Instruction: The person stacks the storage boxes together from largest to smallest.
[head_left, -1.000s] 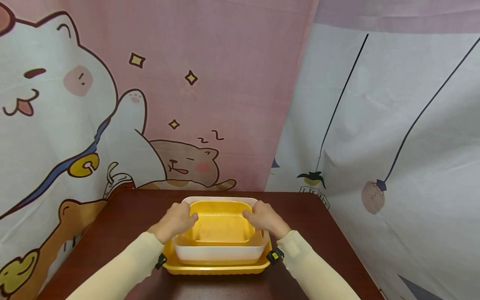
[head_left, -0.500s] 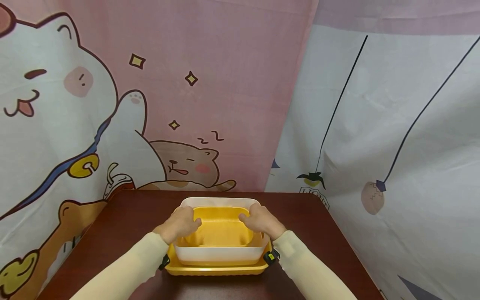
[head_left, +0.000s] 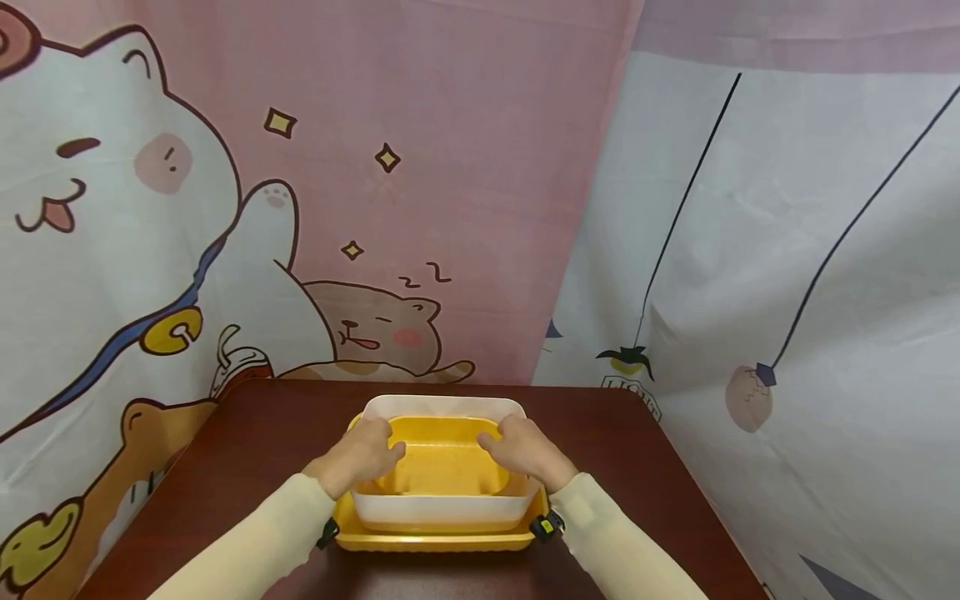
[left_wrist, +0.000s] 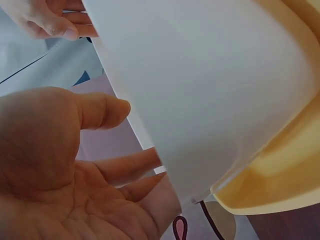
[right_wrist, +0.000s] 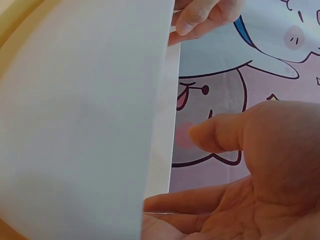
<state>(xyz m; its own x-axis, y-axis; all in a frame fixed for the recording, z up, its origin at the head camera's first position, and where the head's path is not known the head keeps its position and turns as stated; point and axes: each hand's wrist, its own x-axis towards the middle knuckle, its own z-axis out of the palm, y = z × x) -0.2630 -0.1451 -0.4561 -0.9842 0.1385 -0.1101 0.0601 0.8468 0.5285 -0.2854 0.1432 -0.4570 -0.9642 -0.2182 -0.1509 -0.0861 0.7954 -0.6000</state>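
Observation:
In the head view a small yellow basin (head_left: pixel 442 467) sits inside a white basin (head_left: pixel 442 510), which stands in a larger yellow tray (head_left: pixel 435 543). My left hand (head_left: pixel 358 454) reaches over the left side of the white basin, and my right hand (head_left: pixel 528 450) over its right side. Both thumbs point inward. The left wrist view shows my left hand (left_wrist: pixel 60 160) with its thumb apart from the white wall (left_wrist: pixel 195 95) and some fingertips hidden behind it. On the right wrist view, my right hand (right_wrist: pixel 270 155) likewise has a free thumb, its fingertips partly behind the wall (right_wrist: pixel 80 125).
The nested containers stand on a dark red-brown table (head_left: pixel 615 467). Behind it hangs a pink curtain (head_left: pixel 480 183) with cartoon animals, and a pale curtain (head_left: pixel 832 250) runs along the right side. Black bands with small devices (head_left: pixel 546 526) are worn at the wrists.
The small yellow basin has dropped lower inside the white basin, and my hands have let go of it. The hands have shifted slightly inward and down. The view has turned a little.

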